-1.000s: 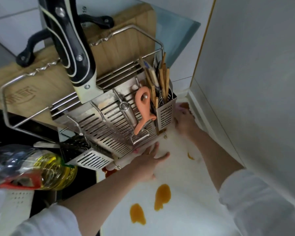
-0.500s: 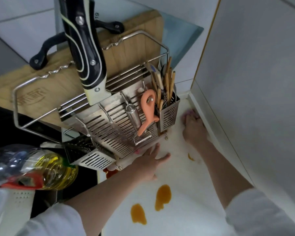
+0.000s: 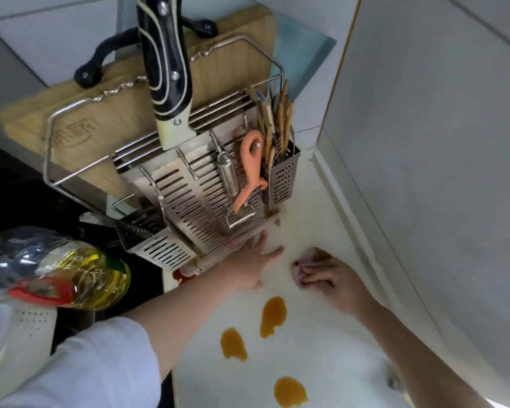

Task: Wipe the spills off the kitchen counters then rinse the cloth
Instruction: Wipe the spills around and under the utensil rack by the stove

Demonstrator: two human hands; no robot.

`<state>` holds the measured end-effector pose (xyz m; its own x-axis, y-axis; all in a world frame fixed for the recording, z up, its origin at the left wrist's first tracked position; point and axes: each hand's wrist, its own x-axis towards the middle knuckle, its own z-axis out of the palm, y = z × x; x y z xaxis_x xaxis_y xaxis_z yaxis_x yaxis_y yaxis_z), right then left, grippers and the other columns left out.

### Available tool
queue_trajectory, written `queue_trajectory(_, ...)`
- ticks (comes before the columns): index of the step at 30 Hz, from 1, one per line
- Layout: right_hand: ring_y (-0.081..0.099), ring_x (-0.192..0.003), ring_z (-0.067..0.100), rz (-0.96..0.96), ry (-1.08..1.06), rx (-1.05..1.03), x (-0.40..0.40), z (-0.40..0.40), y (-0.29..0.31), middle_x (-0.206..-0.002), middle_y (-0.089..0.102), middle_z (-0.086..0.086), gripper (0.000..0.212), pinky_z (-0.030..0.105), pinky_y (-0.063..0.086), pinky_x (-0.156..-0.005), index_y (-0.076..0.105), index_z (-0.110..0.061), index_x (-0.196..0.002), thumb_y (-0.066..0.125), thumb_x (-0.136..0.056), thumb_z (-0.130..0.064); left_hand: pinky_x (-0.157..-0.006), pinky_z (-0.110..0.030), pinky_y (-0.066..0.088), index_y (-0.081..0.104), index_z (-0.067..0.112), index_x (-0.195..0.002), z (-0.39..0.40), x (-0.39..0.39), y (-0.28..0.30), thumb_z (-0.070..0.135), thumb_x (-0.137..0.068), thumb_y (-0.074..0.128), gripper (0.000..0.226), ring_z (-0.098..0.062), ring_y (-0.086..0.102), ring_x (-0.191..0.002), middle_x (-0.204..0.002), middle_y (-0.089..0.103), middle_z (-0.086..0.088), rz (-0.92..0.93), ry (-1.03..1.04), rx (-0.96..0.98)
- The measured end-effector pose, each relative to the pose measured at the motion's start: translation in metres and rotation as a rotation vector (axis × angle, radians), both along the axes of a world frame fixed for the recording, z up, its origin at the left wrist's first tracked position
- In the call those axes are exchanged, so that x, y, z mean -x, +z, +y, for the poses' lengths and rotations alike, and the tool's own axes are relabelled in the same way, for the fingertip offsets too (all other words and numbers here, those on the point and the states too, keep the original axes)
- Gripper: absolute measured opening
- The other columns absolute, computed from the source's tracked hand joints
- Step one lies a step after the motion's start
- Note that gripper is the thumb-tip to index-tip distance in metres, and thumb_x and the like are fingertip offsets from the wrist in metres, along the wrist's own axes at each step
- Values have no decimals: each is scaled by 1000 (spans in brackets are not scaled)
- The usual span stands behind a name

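Note:
A small pink cloth [image 3: 302,267] lies on the white counter [image 3: 330,343], mostly under my right hand [image 3: 327,281], whose fingers press it down. My left hand [image 3: 252,265] rests flat on the counter with spread fingers against the foot of the steel utensil rack [image 3: 206,207]. Three orange-brown spills mark the counter in front of the hands: one [image 3: 273,315] nearest them, one [image 3: 233,344] to its left and one [image 3: 290,391] close to the bottom edge. A reddish smear [image 3: 181,276] shows under the rack's left corner.
The rack carries a large knife [image 3: 165,69], an orange peeler [image 3: 249,169], chopsticks [image 3: 277,125] and a wooden cutting board [image 3: 124,92]. An oil bottle [image 3: 56,272] lies at the left over the dark stove. A white wall [image 3: 439,172] bounds the counter on the right.
My right hand has dragged the cloth from the back corner beside the chopstick holder toward me, and the small orange spot there is gone. My left hand has stayed at the rack.

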<state>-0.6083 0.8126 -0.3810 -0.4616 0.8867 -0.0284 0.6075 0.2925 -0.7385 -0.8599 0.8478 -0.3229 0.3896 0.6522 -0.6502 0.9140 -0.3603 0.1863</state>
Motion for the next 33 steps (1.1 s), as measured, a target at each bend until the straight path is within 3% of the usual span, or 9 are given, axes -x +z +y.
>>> queue_trajectory(3, 63, -96, -4, 77, -69, -44, 8, 43, 14, -104, 65, -2, 16, 16, 48, -89, 71, 5, -102, 59, -93, -1, -121, -42, 14, -5, 40, -157, -1, 2, 4, 24, -90, 70, 102, -29, -14, -151, -162, -25, -10, -27, 28, -10)
queue_trajectory(6, 60, -89, 12, 36, -408, -55, 27, 91, -5, -98, 62, 5, 11, 29, 39, -87, 66, -12, -92, 61, -97, -20, -122, -45, 14, -2, 33, -159, -10, 6, -1, 30, -91, 68, 97, -27, -11, -152, -164, -18, -8, -40, 56, -63)
queue_trajectory(10, 42, -137, 19, -238, -61, -133, 62, 56, -5, -146, 51, -8, 40, 38, 31, -117, 65, -25, -130, 47, -94, -22, -121, -43, 24, 4, 19, -159, -44, 16, -7, 31, -102, 51, 75, -27, -2, -153, -166, -7, -10, -50, 67, -133)
queue_trajectory(15, 53, -121, 3, -119, 49, 30, 36, -16, 15, -126, 58, -24, 36, 35, 44, -107, 76, -32, -109, 65, -86, -5, -121, -32, 17, 24, 20, -157, -94, 43, 6, 25, -106, 36, 52, -15, 4, -153, -166, 9, 1, -236, 181, -176)
queue_trajectory(21, 40, -134, 34, -286, -419, 13, 79, 42, 12, -150, 44, 5, 43, 44, 39, -110, 55, -22, -138, 45, -98, -12, -120, -36, 27, 29, 18, -154, -122, 69, 24, 23, -106, 33, 49, -19, 15, -152, -166, 15, -5, -170, 248, -195)
queue_trajectory(25, 48, -125, 8, -80, 209, -84, 116, -55, 18, -130, 57, -13, 33, 13, 29, -111, 76, -21, -110, 62, -82, -9, -112, -41, 38, 27, 19, -154, -142, 77, 25, 25, -104, 37, 51, -24, 18, -151, -164, 16, -7, -97, 299, -156)
queue_trajectory(27, 50, -127, -2, -110, 331, 8, 87, -65, 23, -128, 57, -21, 28, 15, 31, -111, 77, -27, -108, 60, -86, -31, -111, -43, 39, 24, 20, -155, -154, 83, 24, 28, -104, 38, 54, -26, 14, -152, -164, 14, -7, -44, 295, -147)
queue_trajectory(29, 51, -130, 8, -218, 152, -36, 47, -39, 19, -132, 58, -17, 36, 25, 35, -112, 74, -35, -112, 52, -85, -40, -114, -44, 35, 19, 23, -156, -166, 90, 19, 32, -103, 41, 58, -34, 7, -152, -165, 9, -12, 25, 286, -139)
queue_trajectory(33, 43, -135, 33, -461, -472, 12, 0, 1, 18, -146, 47, 6, 43, 41, 37, -108, 55, -25, -137, 45, -95, -18, -115, -56, 29, 0, 30, -156, -180, 96, 3, 36, -96, 53, 80, -54, 4, -145, -161, -6, -25, 150, 271, -79)
